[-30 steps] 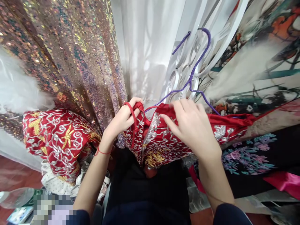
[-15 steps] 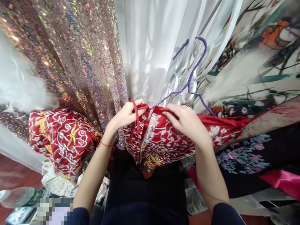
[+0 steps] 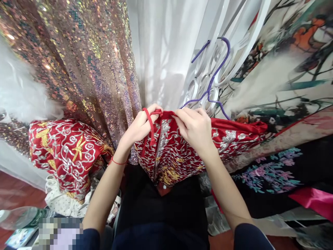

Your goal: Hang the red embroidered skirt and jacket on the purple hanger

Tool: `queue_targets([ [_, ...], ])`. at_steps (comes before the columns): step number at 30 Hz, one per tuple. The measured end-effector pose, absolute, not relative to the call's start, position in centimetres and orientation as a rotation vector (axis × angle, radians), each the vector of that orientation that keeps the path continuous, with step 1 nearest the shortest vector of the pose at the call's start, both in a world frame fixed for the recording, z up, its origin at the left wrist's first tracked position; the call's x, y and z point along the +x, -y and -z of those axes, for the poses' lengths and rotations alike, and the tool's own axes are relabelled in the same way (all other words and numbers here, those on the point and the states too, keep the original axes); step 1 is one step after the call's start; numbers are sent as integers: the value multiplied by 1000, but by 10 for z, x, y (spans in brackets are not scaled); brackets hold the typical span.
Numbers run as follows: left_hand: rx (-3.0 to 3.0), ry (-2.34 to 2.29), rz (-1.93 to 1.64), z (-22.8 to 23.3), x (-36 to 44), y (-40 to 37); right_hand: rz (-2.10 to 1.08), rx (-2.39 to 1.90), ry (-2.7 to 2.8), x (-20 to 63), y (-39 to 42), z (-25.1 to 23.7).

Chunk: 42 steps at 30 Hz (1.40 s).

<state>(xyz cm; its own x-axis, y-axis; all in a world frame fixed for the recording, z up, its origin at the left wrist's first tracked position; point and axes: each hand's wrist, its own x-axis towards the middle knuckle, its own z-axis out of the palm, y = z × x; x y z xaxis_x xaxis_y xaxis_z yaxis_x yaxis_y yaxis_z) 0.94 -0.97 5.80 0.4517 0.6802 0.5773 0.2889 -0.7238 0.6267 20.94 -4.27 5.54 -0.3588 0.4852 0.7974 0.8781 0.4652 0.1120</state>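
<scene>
Both hands have drawn together since 1 second ago, the right hand (image 3: 196, 128) sliding left along the top edge of the red embroidered garment (image 3: 171, 152) until it sits just beside the left hand (image 3: 140, 126); the purple wire hanger (image 3: 212, 81) has tipped with it, its hook standing up against the white fretwork panel (image 3: 205, 80) while its shoulders run down into the garment; left fingers are curled shut around a thin red strap (image 3: 151, 126) that loops over the hand at the garment's upper corner, a red thread bracelet (image 3: 117, 161) showing on that wrist; right fingers are bent and pinching the red hem right beside the strap, thumb tucked out of sight; the garment hangs bunched between the 2 hands, silver scrollwork and gold motifs facing the camera, its right part stretching out toward the painted floral fabric (image 3: 286, 69); a second red embroidered piece (image 3: 65, 152) lies heaped well to the left over white lace; behind it hangs a sequinned drape (image 3: 78, 62), with a sheer white curtain (image 3: 161, 52) just to its right; black flowered cloth (image 3: 273, 173) lies lower right.
</scene>
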Motion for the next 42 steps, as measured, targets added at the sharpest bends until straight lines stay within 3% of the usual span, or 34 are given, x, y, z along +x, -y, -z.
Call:
queue_targets([
  [7, 2384, -926, -1178, -58, 15, 15, 757, -1106, 1835, 202, 39, -42],
  [12, 2353, -951, -1225, -48, 22, 9, 910, -736, 1384, 184, 53, 21],
  [16, 2345, -958, -1208, -45, 22, 4, 316, -1064, 1520, 153, 76, 90],
  [21, 2333, -975, -1182, -48, 20, 8, -34, -1427, 1521, 124, 83, 136],
  [27, 2315, -1010, -1180, -44, 24, 18, -281, -1399, 1342, 115, 79, 136],
  [33, 2306, -990, -1221, -39, 27, 15, -789, -1272, 1121, 117, 89, 134],
  [42, 2318, -1000, -1276, -38, 26, 17, -1082, -1074, 917, 117, 89, 126],
])
